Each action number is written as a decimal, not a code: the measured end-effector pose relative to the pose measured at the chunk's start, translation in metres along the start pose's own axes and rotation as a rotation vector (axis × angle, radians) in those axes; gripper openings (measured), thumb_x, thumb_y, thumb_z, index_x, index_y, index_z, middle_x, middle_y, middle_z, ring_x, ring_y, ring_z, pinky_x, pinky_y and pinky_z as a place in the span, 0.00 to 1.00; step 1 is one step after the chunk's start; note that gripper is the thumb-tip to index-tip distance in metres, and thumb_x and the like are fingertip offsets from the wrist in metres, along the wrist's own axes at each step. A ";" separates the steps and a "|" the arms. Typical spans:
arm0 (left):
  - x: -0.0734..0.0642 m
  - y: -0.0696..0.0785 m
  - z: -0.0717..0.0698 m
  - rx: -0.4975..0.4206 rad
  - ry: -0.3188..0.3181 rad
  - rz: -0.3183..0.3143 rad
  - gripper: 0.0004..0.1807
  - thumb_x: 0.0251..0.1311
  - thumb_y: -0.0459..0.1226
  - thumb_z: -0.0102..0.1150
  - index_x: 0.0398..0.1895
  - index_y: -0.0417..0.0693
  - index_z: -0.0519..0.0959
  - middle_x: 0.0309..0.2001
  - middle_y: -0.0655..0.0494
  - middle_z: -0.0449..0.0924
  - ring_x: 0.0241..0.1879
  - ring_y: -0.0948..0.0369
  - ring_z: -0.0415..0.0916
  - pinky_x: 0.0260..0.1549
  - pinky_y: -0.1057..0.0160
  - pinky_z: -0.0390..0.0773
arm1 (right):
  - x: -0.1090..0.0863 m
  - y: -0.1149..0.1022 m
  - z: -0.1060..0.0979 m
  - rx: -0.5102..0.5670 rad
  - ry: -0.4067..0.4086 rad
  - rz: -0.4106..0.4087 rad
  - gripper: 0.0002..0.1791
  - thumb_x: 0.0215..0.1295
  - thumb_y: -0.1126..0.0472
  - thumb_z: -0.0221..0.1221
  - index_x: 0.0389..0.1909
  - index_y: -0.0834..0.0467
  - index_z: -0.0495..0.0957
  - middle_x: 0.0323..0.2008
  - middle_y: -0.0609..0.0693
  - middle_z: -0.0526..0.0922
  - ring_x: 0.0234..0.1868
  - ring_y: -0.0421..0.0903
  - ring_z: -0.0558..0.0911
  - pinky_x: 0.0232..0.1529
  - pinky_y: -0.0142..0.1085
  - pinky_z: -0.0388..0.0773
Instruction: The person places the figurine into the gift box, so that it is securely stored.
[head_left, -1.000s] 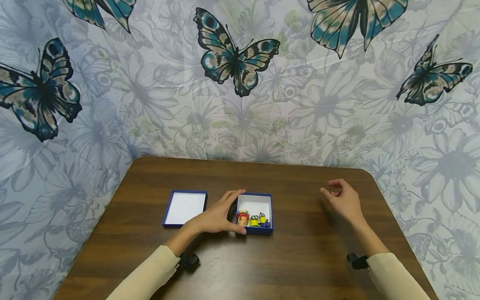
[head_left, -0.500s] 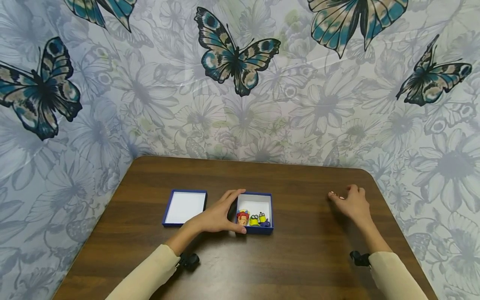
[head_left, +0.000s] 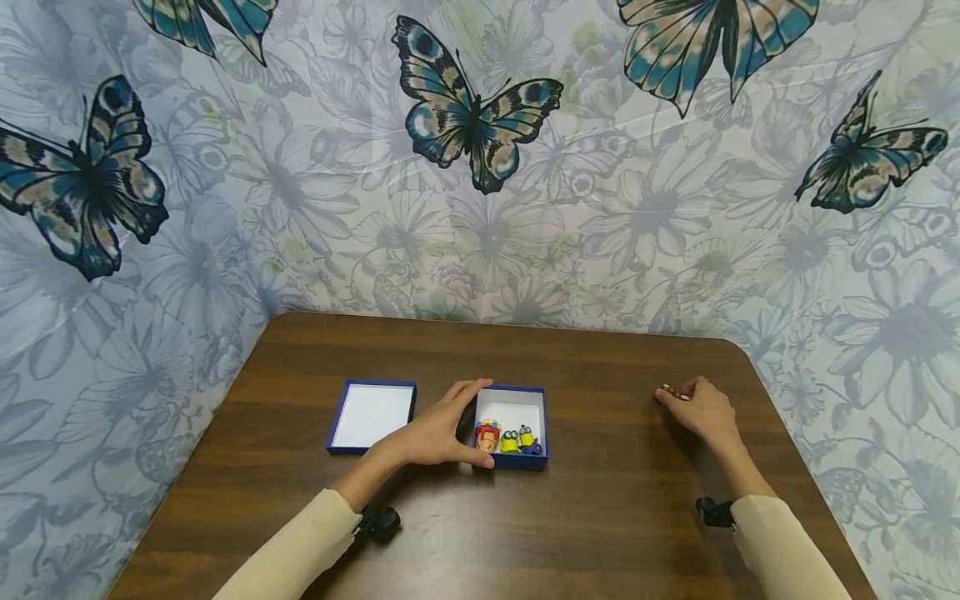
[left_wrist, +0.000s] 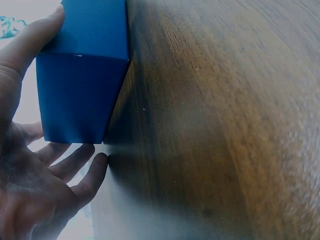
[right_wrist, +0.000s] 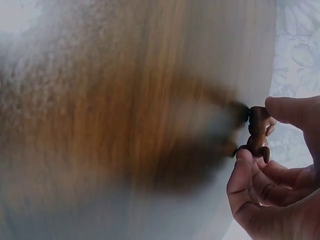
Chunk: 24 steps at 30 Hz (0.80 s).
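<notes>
My left hand [head_left: 435, 433] spans the left side of an open blue box [head_left: 546, 429] with a white inside, thumb at its front edge and fingers at the back. The left wrist view shows the thumb on the blue box wall [left_wrist: 80, 95]. Along the front inside the box sit a red-hatted figure [head_left: 487, 437] and small yellow figures [head_left: 510, 442]. At the table's right, my right hand [head_left: 708, 412] pinches a small brown figurine [right_wrist: 258, 132] between thumb and fingertips. It appears to touch or nearly touch the tabletop; its face is not visible.
A blue-edged lid [head_left: 372, 415], white inside up, lies left of the box on the brown wooden table [head_left: 600, 500]. Behind the table hangs a butterfly-printed cloth [head_left: 480, 250]. Each wrist wears a small black camera.
My right hand has moved slightly right and down to the tabletop, and its fingers have drawn in around the brown figurine. The left hand and the box have stayed put.
</notes>
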<state>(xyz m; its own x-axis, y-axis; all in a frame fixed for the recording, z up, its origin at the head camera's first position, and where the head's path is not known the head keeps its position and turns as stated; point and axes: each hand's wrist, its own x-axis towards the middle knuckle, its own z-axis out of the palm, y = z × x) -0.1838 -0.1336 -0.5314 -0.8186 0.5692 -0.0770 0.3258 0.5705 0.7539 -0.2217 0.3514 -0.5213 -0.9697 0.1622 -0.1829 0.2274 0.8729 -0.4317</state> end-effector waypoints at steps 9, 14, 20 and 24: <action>0.001 -0.001 0.001 -0.006 -0.003 -0.003 0.66 0.51 0.64 0.81 0.87 0.81 0.45 0.85 0.53 0.50 0.80 0.42 0.62 0.72 0.31 0.71 | -0.001 -0.002 0.001 0.013 0.061 -0.060 0.30 0.73 0.43 0.63 0.56 0.67 0.78 0.53 0.71 0.85 0.54 0.72 0.83 0.52 0.65 0.76; 0.001 -0.001 0.001 -0.006 -0.002 -0.006 0.66 0.51 0.65 0.81 0.87 0.81 0.45 0.85 0.54 0.50 0.80 0.42 0.62 0.72 0.31 0.71 | -0.001 -0.004 0.001 0.018 0.060 -0.102 0.29 0.73 0.47 0.64 0.62 0.66 0.77 0.60 0.71 0.84 0.60 0.74 0.81 0.57 0.68 0.74; 0.001 0.000 0.000 -0.008 -0.001 -0.009 0.66 0.50 0.65 0.81 0.87 0.81 0.45 0.85 0.54 0.51 0.80 0.44 0.63 0.72 0.32 0.71 | 0.000 -0.005 0.003 0.025 0.068 -0.158 0.29 0.71 0.50 0.66 0.64 0.64 0.78 0.59 0.70 0.85 0.60 0.72 0.81 0.56 0.69 0.75; 0.001 0.000 0.001 -0.012 -0.001 -0.012 0.66 0.50 0.65 0.81 0.87 0.81 0.46 0.85 0.54 0.51 0.80 0.44 0.63 0.72 0.32 0.71 | -0.002 -0.006 0.004 0.044 0.057 -0.167 0.30 0.72 0.49 0.65 0.65 0.65 0.75 0.61 0.72 0.83 0.61 0.72 0.81 0.57 0.68 0.74</action>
<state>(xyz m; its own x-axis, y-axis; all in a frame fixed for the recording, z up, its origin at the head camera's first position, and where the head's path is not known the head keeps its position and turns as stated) -0.1843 -0.1331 -0.5322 -0.8220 0.5628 -0.0868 0.3101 0.5702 0.7607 -0.2206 0.3439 -0.5221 -0.9975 0.0431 -0.0557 0.0650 0.8691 -0.4903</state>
